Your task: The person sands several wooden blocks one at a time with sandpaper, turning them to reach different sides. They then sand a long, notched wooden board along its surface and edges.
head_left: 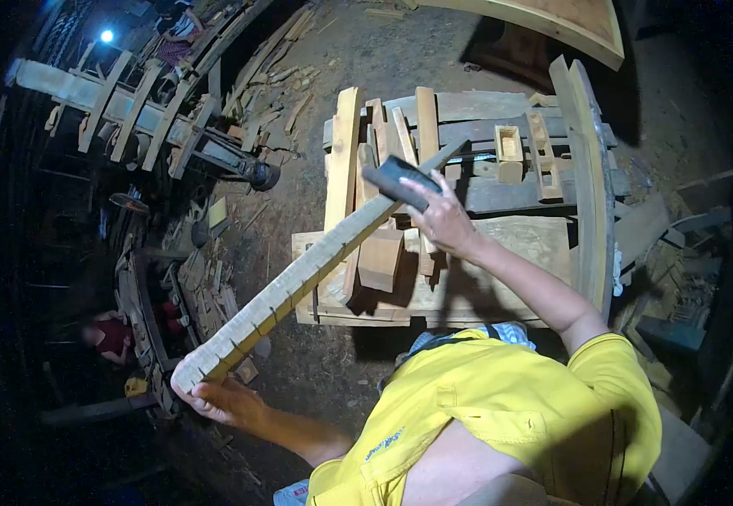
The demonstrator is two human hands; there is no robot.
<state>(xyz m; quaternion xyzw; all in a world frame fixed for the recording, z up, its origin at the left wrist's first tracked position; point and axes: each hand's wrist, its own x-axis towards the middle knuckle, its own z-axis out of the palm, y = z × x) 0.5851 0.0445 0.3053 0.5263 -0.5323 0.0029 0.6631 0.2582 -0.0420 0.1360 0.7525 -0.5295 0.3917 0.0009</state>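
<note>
A long pale wooden bar (299, 282) with a row of dark notches along its side runs diagonally in front of me. My left hand (223, 398) grips its lower left end, fingers wrapped round it. Near the bar's upper end, my right hand (446, 215) holds a dark block (402, 183), which lies across the bar; whether the two touch is hard to tell. Beneath the bar is a low plank workbench (510, 253). Several wooden pieces lie on it, among them an angular block (380, 260) just below the bar.
At the bench's right stand long upright boards (590, 185). A hollowed wooden block (509, 153) lies on the far planks. A rack with curved slats (105, 101) is at upper left. One person (113, 337) is at left, another (179, 29) at the top. Wood scraps litter the ground.
</note>
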